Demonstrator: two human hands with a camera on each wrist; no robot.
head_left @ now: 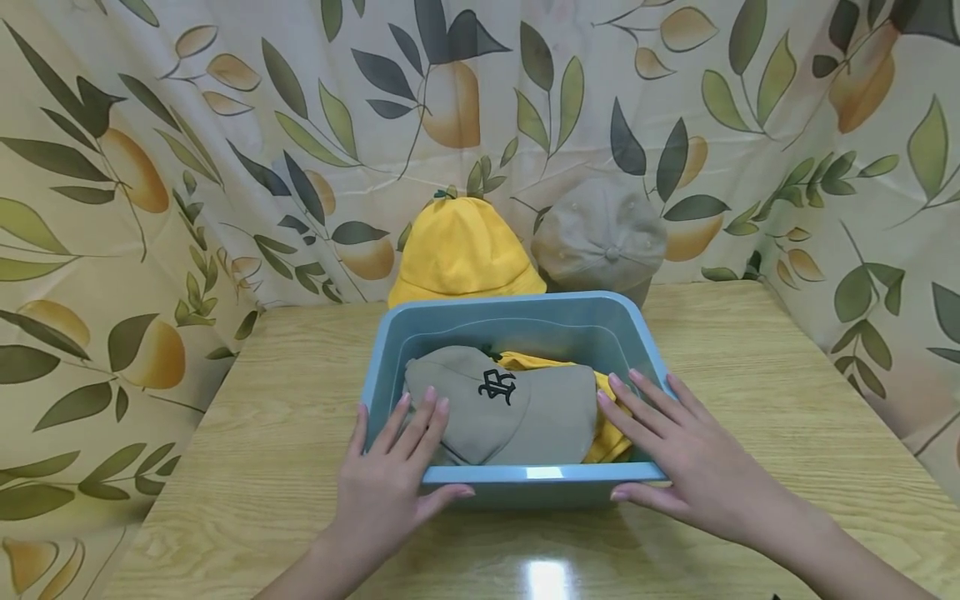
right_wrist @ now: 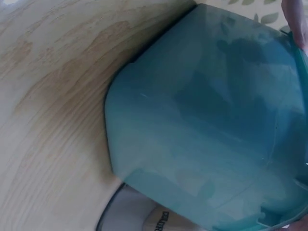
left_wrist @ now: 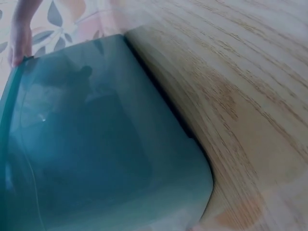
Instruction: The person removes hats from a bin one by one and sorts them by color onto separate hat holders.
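Note:
A light blue plastic bin [head_left: 506,473] stands on the table. My left hand [head_left: 386,479] lies over its near left corner, fingers extended across the rim toward the inside and thumb along the outer front. Over the near right corner rests my right hand [head_left: 686,454], likewise with fingers spread and straight and its thumb outside the front wall. Inside, a grey cap [head_left: 465,400] with a black embroidered letter lies flat on top, its brim toward the right. Yellow fabric [head_left: 607,429], partly hidden, shows beneath it. My left fingertips overlap the grey cap in the head view.
Behind the bin stand a yellow bucket hat [head_left: 465,250] and another grey cap [head_left: 603,237], close to its far rim. A leaf-and-fruit patterned curtain [head_left: 300,167] encloses the back and sides of the wood-grain table [head_left: 277,400]. Dark lettering shows on the grey cap's edge [right_wrist: 161,221].

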